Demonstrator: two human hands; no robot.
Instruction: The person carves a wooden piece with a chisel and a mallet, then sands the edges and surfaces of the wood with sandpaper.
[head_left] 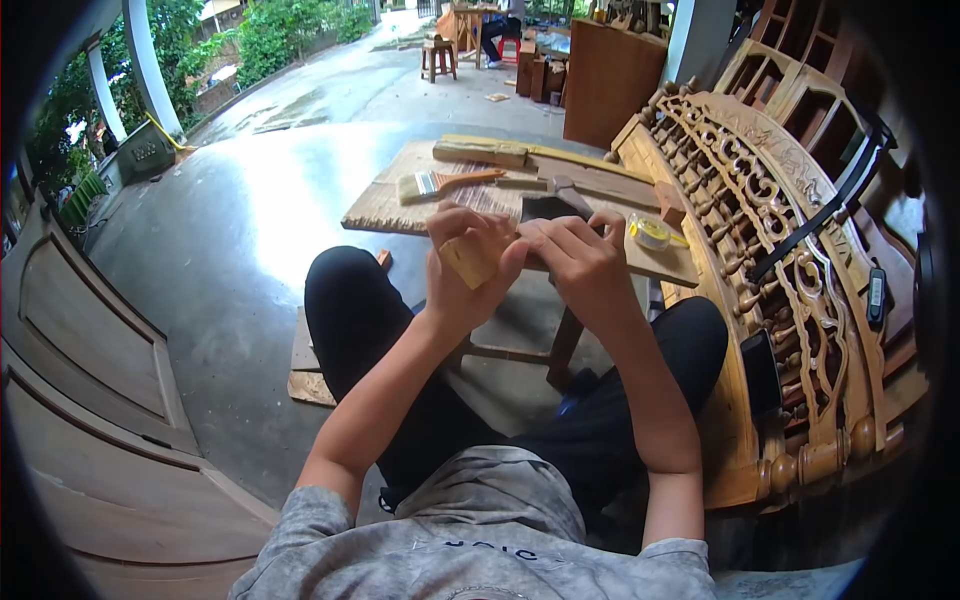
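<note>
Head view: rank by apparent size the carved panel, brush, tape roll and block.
1. carved panel
2. brush
3. block and tape roll look alike; the left hand hides part of the block, so no ranking.

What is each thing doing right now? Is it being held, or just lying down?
left hand, fingers closed round the wood block
right hand, fingers curled next to the left hand, grip unclear
paintbrush, lying flat on the board
tape roll, lying flat, untouched
</note>
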